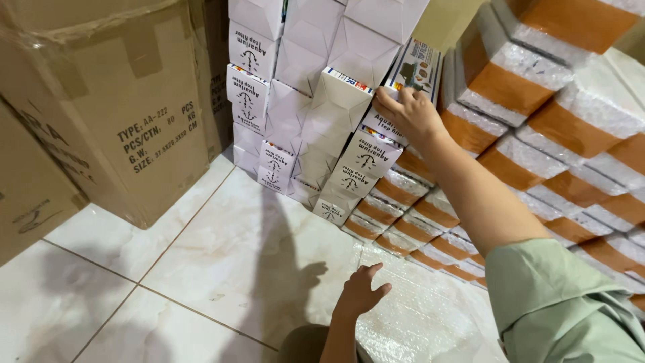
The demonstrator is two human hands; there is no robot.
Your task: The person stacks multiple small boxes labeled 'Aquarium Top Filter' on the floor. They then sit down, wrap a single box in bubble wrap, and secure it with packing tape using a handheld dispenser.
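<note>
My right hand (408, 115) reaches out from a green sleeve to a stack of small white boxes (316, 114). Its fingers curl over the edge of the top white box (380, 128) in the stack's right column. Just beyond the fingertips a box with a printed picture (418, 67) leans against the stack. My left hand (359, 290) is low in the view with its fingers spread and nothing in it. It hovers at the edge of a bubble wrap sheet (423, 309) lying on the floor.
Large brown cardboard cartons (121, 101) stand at the left. Rows of orange boxes in bubble wrap (537, 81) are stacked at the right, next to the white stack. The floor is pale tile (201, 262).
</note>
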